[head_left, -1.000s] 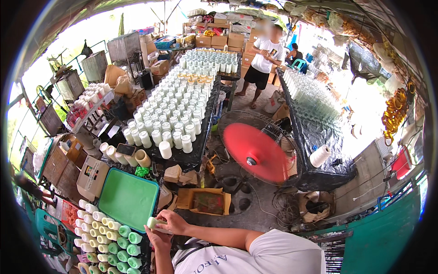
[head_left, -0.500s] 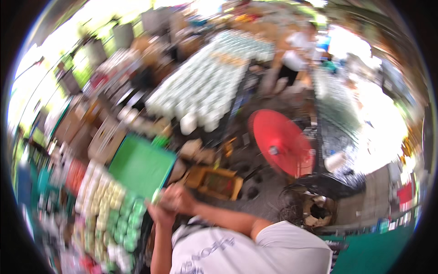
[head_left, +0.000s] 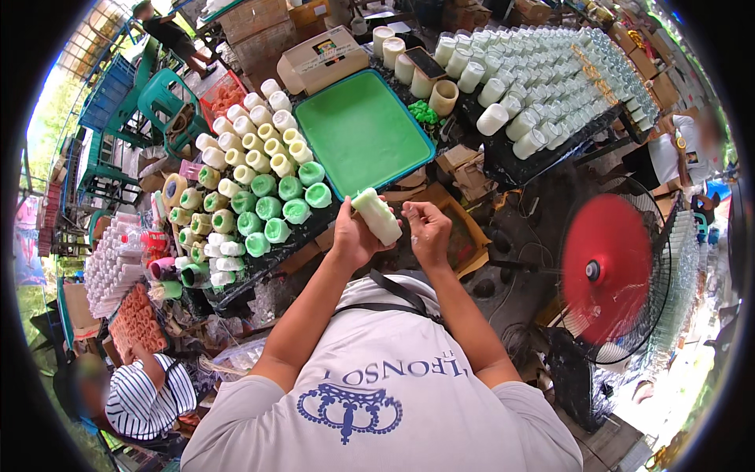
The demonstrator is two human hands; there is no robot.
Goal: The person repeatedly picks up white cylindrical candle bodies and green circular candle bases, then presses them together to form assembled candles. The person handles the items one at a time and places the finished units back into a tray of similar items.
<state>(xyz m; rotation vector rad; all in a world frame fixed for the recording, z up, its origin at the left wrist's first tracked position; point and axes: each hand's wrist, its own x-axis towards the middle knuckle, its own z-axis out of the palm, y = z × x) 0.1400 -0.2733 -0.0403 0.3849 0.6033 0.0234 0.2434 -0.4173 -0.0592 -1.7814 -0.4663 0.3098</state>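
A: Held cylinder?
B: Waxy-looking, matt, rough-edged.
A: Tray?
B: Smooth plastic rim, bit glossy.
A: Box beside it?
B: Matt cardboard.
A: Shirt?
B: Matt cloth, wrinkled.
A: Chair?
B: Smooth plastic.
A: Lined-up jars?
B: Glossy, glass-like.

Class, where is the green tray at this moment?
In the head view, the green tray lies slightly left of centre in the upper half, right of the yellow and green cylinders, just beyond the left hand.
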